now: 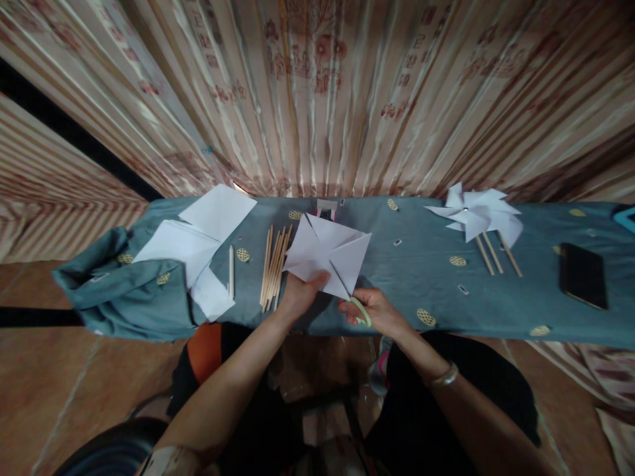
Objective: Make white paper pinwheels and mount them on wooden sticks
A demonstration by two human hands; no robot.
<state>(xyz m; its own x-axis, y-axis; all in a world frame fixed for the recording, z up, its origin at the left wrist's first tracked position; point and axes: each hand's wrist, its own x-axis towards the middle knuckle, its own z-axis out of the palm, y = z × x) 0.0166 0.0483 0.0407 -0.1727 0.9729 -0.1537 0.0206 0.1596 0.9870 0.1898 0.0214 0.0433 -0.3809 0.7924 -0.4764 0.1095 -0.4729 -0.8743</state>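
My left hand (301,292) pinches the near-left edge of a square white paper sheet (317,254), thumb on top. Slits run inward from the sheet's corners toward its middle. In my right hand (374,309) is a pair of scissors with pale green handles (363,312). Their blades lie along the slit at the sheet's near-right corner. Just left of the sheet, several thin wooden sticks (272,268) lie side by side. Behind the sheet a small box (326,209) is partly covered.
White paper sheets (173,248) and a white pencil-like stick (231,271) lie on the left. Paper pinwheels on sticks (483,215) rest at the right, with a dark phone (583,274) beyond them. A patterned green cloth (397,264) covers the table; a curtain (317,99) hangs behind.
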